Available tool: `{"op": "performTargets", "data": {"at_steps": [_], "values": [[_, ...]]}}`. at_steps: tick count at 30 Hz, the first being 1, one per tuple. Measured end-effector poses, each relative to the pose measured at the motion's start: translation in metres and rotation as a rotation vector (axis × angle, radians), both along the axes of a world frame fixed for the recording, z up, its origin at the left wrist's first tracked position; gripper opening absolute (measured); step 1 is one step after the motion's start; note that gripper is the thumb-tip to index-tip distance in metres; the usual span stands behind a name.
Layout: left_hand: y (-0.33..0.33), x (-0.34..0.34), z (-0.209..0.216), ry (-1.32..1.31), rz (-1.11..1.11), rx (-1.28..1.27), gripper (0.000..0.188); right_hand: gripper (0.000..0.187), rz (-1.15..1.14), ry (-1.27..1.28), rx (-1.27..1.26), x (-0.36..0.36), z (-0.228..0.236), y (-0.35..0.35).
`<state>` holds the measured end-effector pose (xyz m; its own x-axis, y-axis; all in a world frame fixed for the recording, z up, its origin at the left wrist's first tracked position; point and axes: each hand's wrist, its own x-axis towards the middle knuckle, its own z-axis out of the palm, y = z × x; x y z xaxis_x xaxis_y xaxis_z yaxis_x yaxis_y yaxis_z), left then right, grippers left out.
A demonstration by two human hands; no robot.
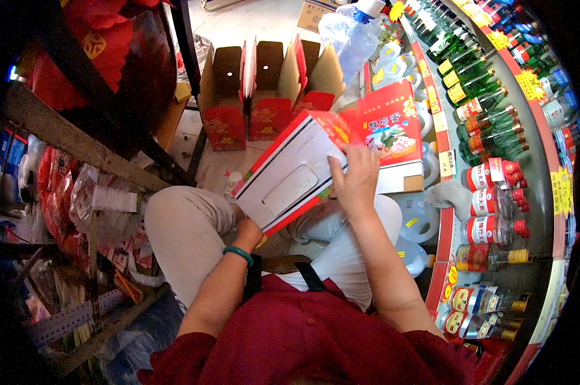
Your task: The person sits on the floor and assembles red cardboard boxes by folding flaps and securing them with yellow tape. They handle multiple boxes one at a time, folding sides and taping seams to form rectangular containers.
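Observation:
A red and white cardboard box (283, 176) is tilted over my lap, between my knees. Its white side carries a long rounded cut-out flap. My left hand (249, 231), with a green bangle on the wrist, is closed on the box's lower end. My right hand (357, 176) grips the upper right edge, thumb on the white side and fingers over the red part. Just beyond that hand is a red printed panel (389, 125) with a picture of eggs; whether it joins the held box, I cannot tell.
Several open red cartons (225, 125) stand in a row on the floor ahead. To my right, shelves hold green bottles (463, 90) and clear bottles (492, 202), with plastic jugs (418, 221) on the floor. A metal frame (84, 135) and bagged goods (55, 192) are at left.

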<state>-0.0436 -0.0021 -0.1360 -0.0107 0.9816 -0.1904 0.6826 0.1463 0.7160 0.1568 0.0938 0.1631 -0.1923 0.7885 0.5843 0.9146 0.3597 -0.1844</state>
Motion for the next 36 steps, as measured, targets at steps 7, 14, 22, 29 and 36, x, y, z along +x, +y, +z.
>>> {"op": "performTargets", "data": {"at_steps": [7, 14, 22, 29, 36], "values": [[-0.016, -0.016, 0.000, 0.349, -0.373, -0.405, 0.030, 0.031, -0.014, 0.080, -0.084, 0.008, -0.034, -0.026], [-0.020, -0.043, 0.019, 0.438, -0.127, -0.519, 0.026, 0.035, 0.060, 0.100, -0.089, 0.014, -0.039, -0.051], [-0.002, -0.052, 0.077, 0.168, 0.347, -0.100, 0.020, 0.042, 0.139, 0.100, -0.171, 0.026, -0.039, -0.125], [0.018, -0.021, 0.114, 0.063, 0.070, 0.233, 0.013, 0.023, 0.276, 0.005, -0.345, 0.050, -0.045, -0.111], [0.013, -0.003, 0.106, 0.111, 0.080, 0.330, 0.011, 0.057, -0.068, 0.305, -0.796, 0.110, -0.098, 0.056]]}}
